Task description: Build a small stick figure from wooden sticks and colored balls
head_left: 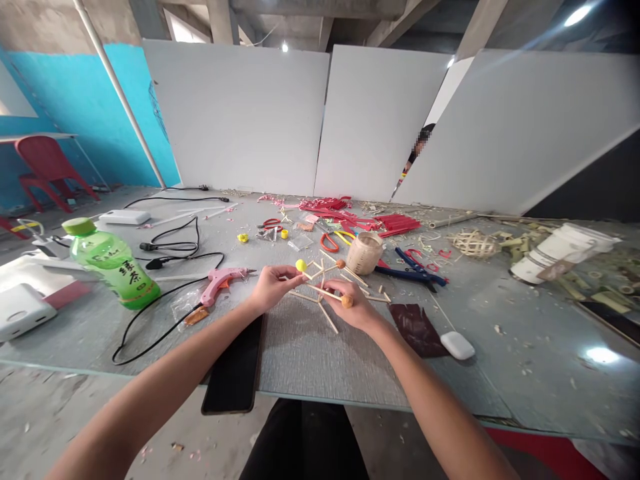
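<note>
Between my hands is a small frame of thin wooden sticks (327, 317) with balls on some of its ends. My left hand (273, 287) pinches the left side of it, close to a yellow ball (301, 265). On the right, my right hand (353, 308) closes on a stick of the same frame, beside an orange-brown ball (347, 301). Another brown ball (341, 264) sits on its far side. My fingers hide some of the joints. Just behind the frame stands a short bamboo cup (365, 253), and loose sticks (377, 297) lie to the right.
A pink glue gun (223, 283) with a black cord lies left, near a green tea bottle (115, 267). A phone (233, 373) overhangs the table's front edge. Blue-handled pliers (413, 270), a brown sheet (416, 328) and a white case (457, 345) lie right. Red strips (397, 224) lie behind.
</note>
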The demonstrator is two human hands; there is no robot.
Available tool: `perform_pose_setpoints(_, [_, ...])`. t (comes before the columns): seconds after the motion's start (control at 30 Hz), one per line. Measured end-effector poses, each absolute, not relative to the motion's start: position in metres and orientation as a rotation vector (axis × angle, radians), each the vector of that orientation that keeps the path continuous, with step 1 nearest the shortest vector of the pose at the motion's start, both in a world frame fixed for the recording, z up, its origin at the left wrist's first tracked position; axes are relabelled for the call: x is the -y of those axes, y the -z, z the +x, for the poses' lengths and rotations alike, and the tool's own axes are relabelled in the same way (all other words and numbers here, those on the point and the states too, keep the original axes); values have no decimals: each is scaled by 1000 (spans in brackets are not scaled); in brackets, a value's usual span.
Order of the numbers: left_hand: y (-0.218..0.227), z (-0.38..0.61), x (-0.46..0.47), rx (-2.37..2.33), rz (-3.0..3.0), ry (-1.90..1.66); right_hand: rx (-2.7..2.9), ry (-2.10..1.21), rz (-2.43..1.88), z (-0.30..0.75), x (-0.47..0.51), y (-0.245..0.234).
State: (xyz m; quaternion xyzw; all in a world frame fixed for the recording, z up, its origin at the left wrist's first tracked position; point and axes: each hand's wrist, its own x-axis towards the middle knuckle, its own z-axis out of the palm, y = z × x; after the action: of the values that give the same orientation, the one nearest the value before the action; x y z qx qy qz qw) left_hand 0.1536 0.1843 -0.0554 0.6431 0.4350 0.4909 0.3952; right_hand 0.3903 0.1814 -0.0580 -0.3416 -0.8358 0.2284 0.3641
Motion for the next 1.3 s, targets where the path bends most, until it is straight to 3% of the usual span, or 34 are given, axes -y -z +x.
perform_pose_setpoints(0.97, [62, 152, -188, -1117, 1654, -1190, 2092, -717, -956, 389, -180, 60])
perform_pose_setpoints(1.3, [53, 151, -187, -1085, 1594, -980, 2087, -667, -1045, 393, -186, 70])
